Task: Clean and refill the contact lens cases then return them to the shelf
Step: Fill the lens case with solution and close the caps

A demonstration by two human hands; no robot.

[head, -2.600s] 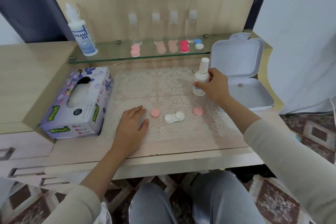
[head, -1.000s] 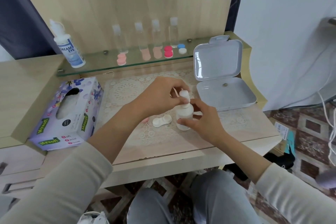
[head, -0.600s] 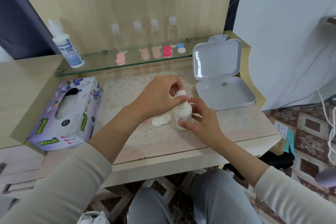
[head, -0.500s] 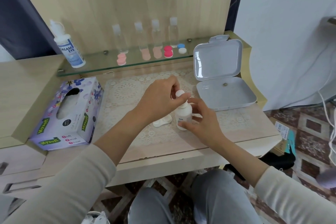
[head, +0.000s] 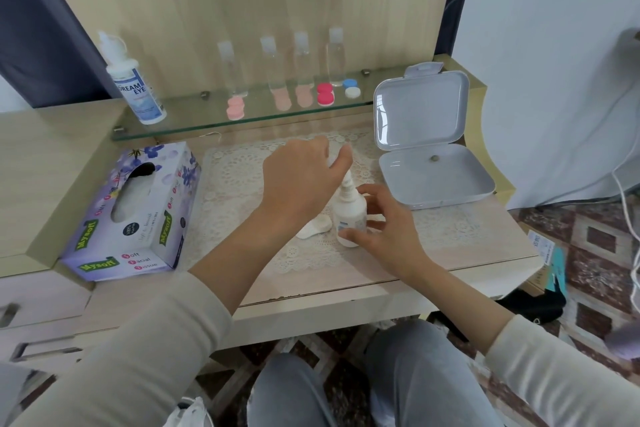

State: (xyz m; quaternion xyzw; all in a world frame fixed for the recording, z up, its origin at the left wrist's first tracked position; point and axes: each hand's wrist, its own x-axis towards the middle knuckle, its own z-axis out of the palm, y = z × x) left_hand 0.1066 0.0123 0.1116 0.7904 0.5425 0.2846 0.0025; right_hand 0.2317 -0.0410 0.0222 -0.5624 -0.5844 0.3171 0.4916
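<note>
**Case [head: 314, 227] on mat, bottle uncapped**

Head view. We find the white case lying on the lace mat [head: 239, 184], just left of the bottle [head: 350, 211] and partly hidden behind the left wrist. We cannot tell from here what its wells hold. The bottle stands upright on the mat with its thin nozzle bare. The right hand [head: 388, 225] grips it, thumb at the base and fingers curled round the far side. The left hand [head: 301, 180] is raised above the nozzle, thumb and forefinger pinching a small white cap [head: 341, 153], which is blurred.

On the glass shelf [head: 194, 123] behind, we note a pink case [head: 235, 108], a red case [head: 325, 94], a blue-and-white case [head: 351, 88], four clear vials [head: 336, 55] and a Dream Eye bottle [head: 135, 88]. A tissue box [head: 131, 215] sits left of the mat. A grey box [head: 436, 177], lid open, sits to the right.
</note>
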